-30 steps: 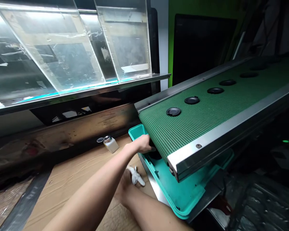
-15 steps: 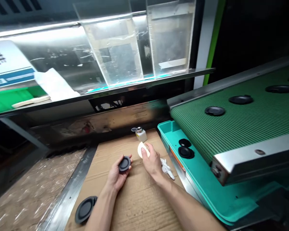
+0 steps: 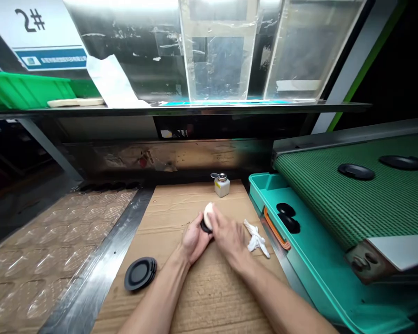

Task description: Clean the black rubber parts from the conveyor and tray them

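My left hand (image 3: 195,239) grips a small black round disc (image 3: 205,227) over the middle of the cardboard sheet (image 3: 209,292). In my right hand (image 3: 228,232) is a white round pad (image 3: 208,216), pressed against the face of that disc and covering most of it. The right hand's fingers are a little blurred. Left of my left forearm lies a stack of black round discs (image 3: 139,274). Beyond my hands stands a small white bottle (image 3: 222,185) with a metal top and its lid flipped back. A crumpled white cloth (image 3: 257,239) lies right of my right hand.
At the right, a teal tray (image 3: 320,273) holds black discs (image 3: 288,222) below a green conveyor belt (image 3: 334,185) carrying more. Clear plastic blister trays (image 3: 48,250) lie at the left. A metal shelf (image 3: 216,109) crosses behind, with a green bin (image 3: 28,90).
My hands have come together; the white pad now meets the disc in my left hand. The view has turned, and discs on the conveyor have shifted in the picture.
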`<state>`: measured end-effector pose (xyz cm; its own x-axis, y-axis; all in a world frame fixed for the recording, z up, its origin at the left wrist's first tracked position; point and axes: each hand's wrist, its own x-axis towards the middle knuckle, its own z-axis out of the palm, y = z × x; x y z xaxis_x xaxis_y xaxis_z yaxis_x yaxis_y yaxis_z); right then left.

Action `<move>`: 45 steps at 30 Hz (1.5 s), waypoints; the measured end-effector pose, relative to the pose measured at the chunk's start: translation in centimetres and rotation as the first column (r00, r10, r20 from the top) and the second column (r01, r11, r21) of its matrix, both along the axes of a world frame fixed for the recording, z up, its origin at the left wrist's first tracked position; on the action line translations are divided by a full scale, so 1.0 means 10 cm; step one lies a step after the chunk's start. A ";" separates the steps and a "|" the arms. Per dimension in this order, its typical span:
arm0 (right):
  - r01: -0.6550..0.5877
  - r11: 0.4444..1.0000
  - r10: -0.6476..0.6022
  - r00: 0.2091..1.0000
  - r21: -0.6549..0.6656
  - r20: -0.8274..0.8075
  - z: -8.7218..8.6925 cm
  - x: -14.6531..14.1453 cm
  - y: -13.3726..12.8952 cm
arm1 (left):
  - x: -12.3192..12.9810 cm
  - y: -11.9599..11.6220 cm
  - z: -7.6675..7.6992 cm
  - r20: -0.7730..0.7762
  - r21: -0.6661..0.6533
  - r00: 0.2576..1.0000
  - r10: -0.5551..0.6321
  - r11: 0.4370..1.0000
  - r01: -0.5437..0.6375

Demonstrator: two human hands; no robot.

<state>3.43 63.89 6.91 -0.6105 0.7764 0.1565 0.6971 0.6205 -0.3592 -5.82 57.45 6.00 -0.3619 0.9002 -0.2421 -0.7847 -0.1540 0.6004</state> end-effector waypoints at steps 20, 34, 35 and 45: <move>-0.044 0.995 0.050 0.996 0.088 -0.068 -0.06 0.02 -0.02 | 0.01 0.05 -0.01 0.012 -0.033 0.997 0.081 0.996 -0.081; -0.133 0.981 0.154 0.977 0.145 -0.148 -0.13 0.04 0.00 | -0.03 0.06 -0.05 -0.060 -0.030 0.986 0.156 0.987 -0.158; -0.116 0.985 0.136 0.979 0.127 -0.155 -0.14 0.05 0.01 | -0.04 0.06 -0.05 -0.066 -0.026 0.984 0.166 0.986 -0.168; -0.008 0.995 -0.041 0.884 -0.102 -0.466 -0.21 0.09 0.28 | -0.16 0.01 0.00 0.096 0.003 0.992 0.082 0.997 -0.083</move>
<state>4.37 66.71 4.85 -0.4724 0.8119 0.3430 0.4430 0.5552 -0.7039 -7.41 57.58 6.03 -0.4108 0.8700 -0.2726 -0.8228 -0.2250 0.5219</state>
